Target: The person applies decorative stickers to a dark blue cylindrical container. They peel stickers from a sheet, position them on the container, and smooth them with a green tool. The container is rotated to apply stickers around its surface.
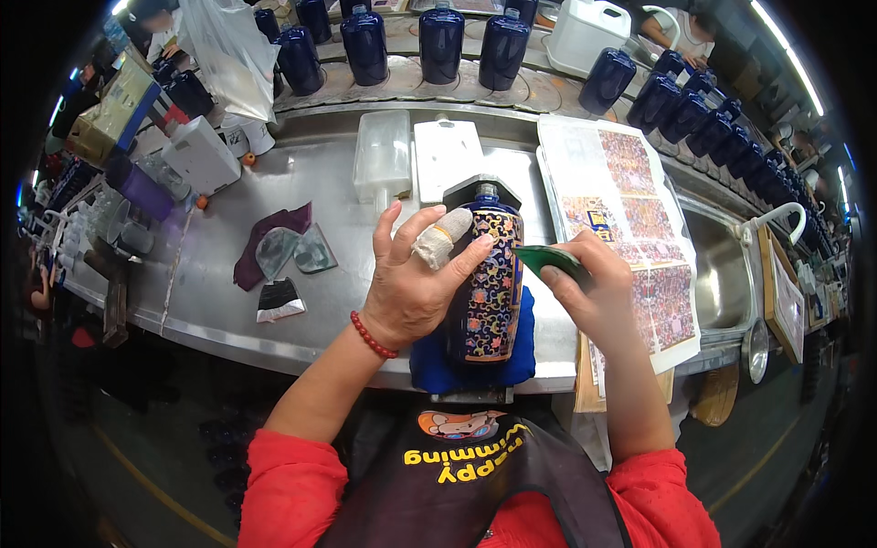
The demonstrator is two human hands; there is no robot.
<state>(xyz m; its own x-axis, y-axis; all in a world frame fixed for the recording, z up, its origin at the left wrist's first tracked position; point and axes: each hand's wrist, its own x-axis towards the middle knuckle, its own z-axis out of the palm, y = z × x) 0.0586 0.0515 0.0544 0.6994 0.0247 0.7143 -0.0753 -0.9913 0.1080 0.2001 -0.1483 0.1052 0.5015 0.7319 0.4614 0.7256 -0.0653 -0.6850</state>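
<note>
A dark blue bottle [489,315] with a colourful flower-patterned decal lies in front of me on a blue cloth [427,365], its neck pointing away. My left hand [406,292] is open, with its fingers spread, and its thumb and wrapped index finger touch the bottle's upper left part. A beaded red bracelet circles that wrist. Between the thumb and fingers of my right hand [598,283] is a green scraper [551,259], its edge against or very near the bottle's right side. Printed decal sheets [644,242] lie to the right of it.
Blue bottles [442,46] line the conveyor along the back and right. A clear plastic container [382,151] and a white board [448,155] lie behind the bottle. Cloths and flat pieces [283,248] rest on the left, a sink [717,265] is at right. People work nearby.
</note>
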